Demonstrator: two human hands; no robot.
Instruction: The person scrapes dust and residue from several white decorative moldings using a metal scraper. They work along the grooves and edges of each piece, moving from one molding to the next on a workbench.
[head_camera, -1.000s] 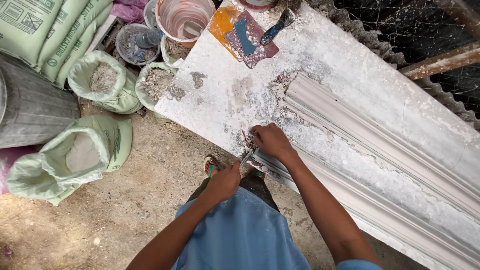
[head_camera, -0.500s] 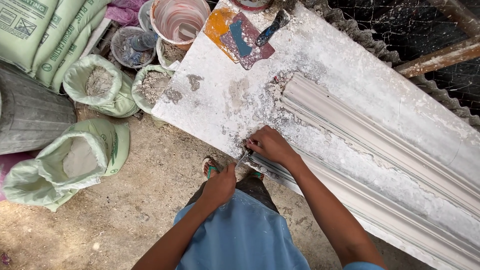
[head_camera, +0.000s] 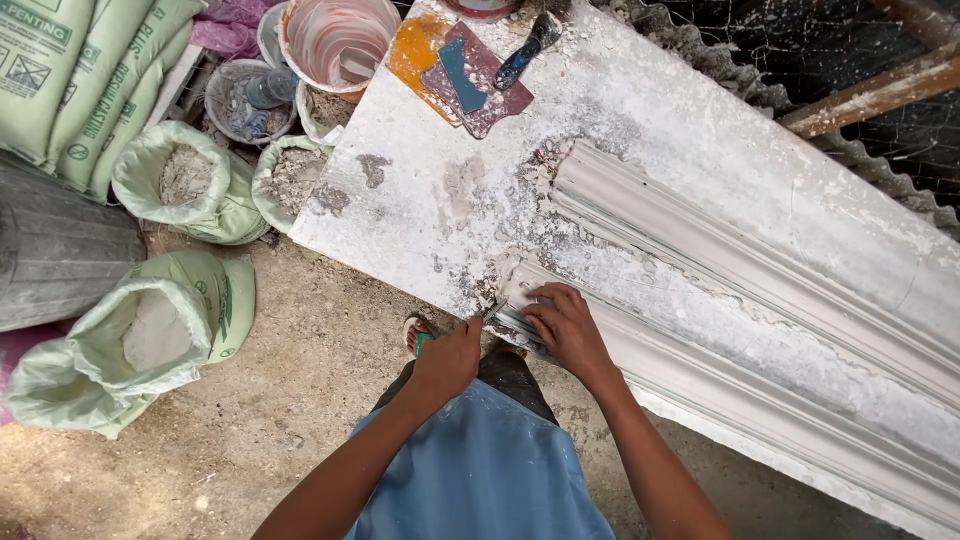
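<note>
White plaster cornice moulding (head_camera: 740, 300), long and ridged, lies along the dusty white worktable (head_camera: 420, 200), its near end at the table's edge. The right hand (head_camera: 565, 330) presses flat on that end, fingers spread. The left hand (head_camera: 450, 360) is closed around a small scraper (head_camera: 487, 312); short, shallow strokes would suit the brittle edge.

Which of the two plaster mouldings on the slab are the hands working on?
The near moulding at the slab's front edge; both hands sit at its end. The far moulding lies untouched.
</note>
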